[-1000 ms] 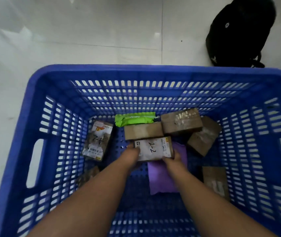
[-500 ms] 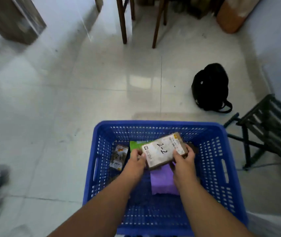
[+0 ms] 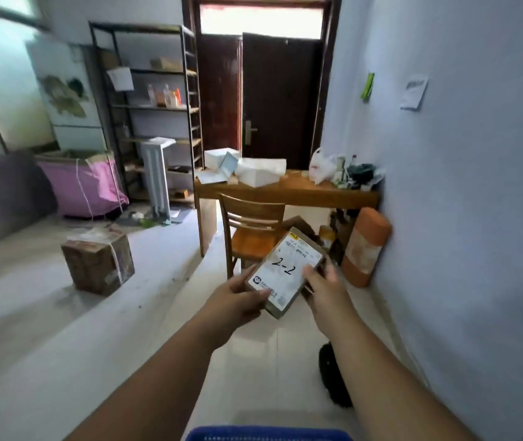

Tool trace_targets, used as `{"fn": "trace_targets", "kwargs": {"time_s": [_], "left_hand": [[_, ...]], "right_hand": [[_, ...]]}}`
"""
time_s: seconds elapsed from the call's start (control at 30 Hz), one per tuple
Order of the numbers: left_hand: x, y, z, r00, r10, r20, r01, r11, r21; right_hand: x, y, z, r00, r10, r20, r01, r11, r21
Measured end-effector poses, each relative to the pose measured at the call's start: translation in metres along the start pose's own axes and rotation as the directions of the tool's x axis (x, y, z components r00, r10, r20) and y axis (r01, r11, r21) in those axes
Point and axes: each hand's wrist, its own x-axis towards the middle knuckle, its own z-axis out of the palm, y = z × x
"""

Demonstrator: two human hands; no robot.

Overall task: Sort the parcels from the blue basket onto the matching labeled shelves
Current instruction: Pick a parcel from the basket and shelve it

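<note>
Both hands up in front, holding one parcel (image 3: 285,272) between them, mid-air above the floor, centre-right of view. Parcel is a small flat brown box, white label face up, "2-2" handwritten on it, tilted with its far end up-right. Left hand (image 3: 238,299) grips the near-left end, thumb curled over the label's near edge, fingers under. Right hand (image 3: 325,286) grips the right side, thumb on the label edge, fingers wrapped around the far side. Both grips closed on the parcel.

Blue basket (image 3: 268,433): only its far rim shows at the bottom edge, near, between the forearms. Contents not visible.

Metal shelf rack (image 3: 149,106) stands far left beside a dark wooden door (image 3: 281,97); a paper sheet hangs on its frame, bottles on a middle shelf, a box higher up. Shelf labels too blurred to read.

Wooden surface (image 3: 289,190) far centre against the right wall, carrying white boxes, a plastic bag and small clutter. Wooden chair (image 3: 254,230) tucked in front of it, just beyond the parcel. Taped cardboard box (image 3: 98,261) on the floor, left. Pink bag (image 3: 85,187) far left near the rack. Orange roll (image 3: 365,246) leans on the right wall. Black backpack (image 3: 333,374) on the floor, partly hidden by the right forearm.
</note>
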Motion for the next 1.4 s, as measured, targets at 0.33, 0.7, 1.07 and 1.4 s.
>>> {"fn": "trace_targets", "kwargs": {"time_s": [0.33, 0.7, 1.07, 1.4], "left_hand": [[-0.062, 0.101, 0.065, 0.949, 0.257, -0.181, -0.293, 0.931, -0.217], [-0.069, 0.075, 0.075, 0.932, 0.273, -0.237, -0.318, 0.931, -0.18], [-0.061, 0.052, 0.113, 0.933, 0.309, -0.186, -0.344, 0.918, -0.196], [-0.07, 0.088, 0.252, 0.885, 0.459, 0.086, -0.416, 0.859, -0.299]], "right_hand": [[-0.077, -0.115, 0.028, 0.974, -0.148, 0.172, 0.163, 0.984, -0.076], [-0.093, -0.098, 0.019, 0.964, -0.194, 0.183, 0.209, 0.976, -0.064], [-0.104, -0.098, -0.023, 0.963, -0.236, 0.131, 0.25, 0.963, -0.099], [-0.171, -0.18, -0.123, 0.848, -0.467, -0.25, 0.405, 0.875, -0.264]]}}
